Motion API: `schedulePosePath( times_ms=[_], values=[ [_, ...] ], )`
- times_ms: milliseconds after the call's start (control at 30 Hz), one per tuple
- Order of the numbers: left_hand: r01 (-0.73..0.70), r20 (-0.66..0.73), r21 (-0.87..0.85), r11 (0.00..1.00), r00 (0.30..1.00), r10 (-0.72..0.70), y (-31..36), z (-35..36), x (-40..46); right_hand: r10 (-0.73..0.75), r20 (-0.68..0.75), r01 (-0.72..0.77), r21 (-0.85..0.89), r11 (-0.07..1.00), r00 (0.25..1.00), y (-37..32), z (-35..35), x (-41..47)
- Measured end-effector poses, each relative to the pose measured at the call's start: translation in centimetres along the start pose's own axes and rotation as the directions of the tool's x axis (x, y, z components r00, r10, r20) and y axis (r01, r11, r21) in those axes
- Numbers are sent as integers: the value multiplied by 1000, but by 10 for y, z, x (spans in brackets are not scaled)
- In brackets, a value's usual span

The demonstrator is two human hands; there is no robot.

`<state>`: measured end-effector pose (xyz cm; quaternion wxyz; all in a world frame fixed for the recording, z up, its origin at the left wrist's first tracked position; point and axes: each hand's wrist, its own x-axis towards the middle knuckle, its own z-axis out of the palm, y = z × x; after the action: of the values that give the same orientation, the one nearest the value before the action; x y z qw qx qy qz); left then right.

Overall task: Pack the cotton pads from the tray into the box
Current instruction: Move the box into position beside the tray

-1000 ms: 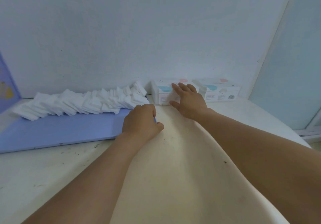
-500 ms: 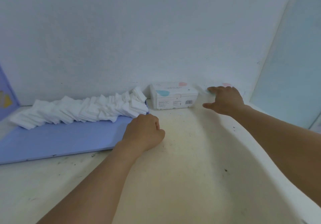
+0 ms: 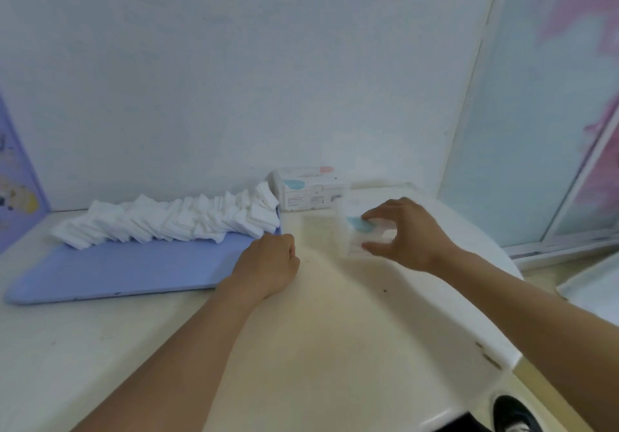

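From the left I see the white square cotton pads (image 3: 174, 222) heaped along the far edge of the flat lilac plastic tray (image 3: 127, 269), my left hand (image 3: 268, 264) fisted empty at its right corner, and my right hand (image 3: 407, 234), fingers (image 3: 371, 214) pinching the blurred white cardboard box (image 3: 360, 230) above the desk (image 3: 335, 331), could let it slip.

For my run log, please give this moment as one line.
right hand: grips blurred box | left hand: fisted at tray | cotton pads: on tray

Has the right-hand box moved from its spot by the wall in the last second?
Yes. The right hand grips the box and has pulled it away from the wall, nearer the person than the other box, which stays put.
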<state>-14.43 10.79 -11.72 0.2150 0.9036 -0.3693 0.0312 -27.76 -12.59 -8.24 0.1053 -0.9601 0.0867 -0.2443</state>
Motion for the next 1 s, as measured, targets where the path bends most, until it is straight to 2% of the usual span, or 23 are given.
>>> schedulePosePath(
  times_ms=[33, 100, 167, 200, 267, 333, 467, 567, 667, 767, 867, 933, 1000],
  values=[
    [-8, 6, -8, 1000, 1000, 8, 0, 1, -5, -30, 61, 29, 14, 999, 998, -7, -6, -3],
    [-16, 25, -49, 999, 1000, 18, -1, -1, -13, -63, 175, 88, -142, 986, 983, -11, -18, 1],
    [-33, 40, -75, 997, 999, 36, -3, -2, -19, 43, 309, 44, -270, 962, 950, -7, -25, 7],
    [-38, 33, -96, 995, 999, 41, -5, -2, -21, 106, 376, -12, -243, 970, 920, -5, -25, 9],
    [-29, -15, -200, 979, 1000, 27, -8, 1, -23, 122, 433, -59, -157, 986, 893, -3, -21, 10],
    [-41, -99, -288, 957, 995, 13, -9, 4, -25, 69, 400, -14, -137, 990, 914, -10, -15, 9],
    [-129, -167, -280, 951, 982, 84, -4, 7, -19, -41, 317, 111, -204, 973, 948, -35, -8, -4],
    [-104, -206, -374, 922, 978, 27, -3, 11, -12, -111, 282, 188, -265, 946, 953, -40, -9, -15],
    [-92, -230, -443, 892, 973, -14, -1, 15, -9, -111, 242, 181, -288, 940, 964, -45, -15, -13],
    [-76, -211, -482, 873, 977, -31, 1, 15, -12, -66, 149, 102, -249, 963, 987, -46, -24, 1],
    [-127, -194, -432, 893, 980, 45, 2, 15, -15, 113, 24, -111, -61, 992, 993, -33, -41, 31],
    [-172, -198, -348, 922, 974, 107, 3, 17, -16, 269, -103, -268, 22, 963, 958, -22, -58, 55],
    [-201, -215, -289, 936, 966, 141, 4, 18, -16, 367, -270, -374, 26, 927, 890, -17, -66, 70]
  ],
)
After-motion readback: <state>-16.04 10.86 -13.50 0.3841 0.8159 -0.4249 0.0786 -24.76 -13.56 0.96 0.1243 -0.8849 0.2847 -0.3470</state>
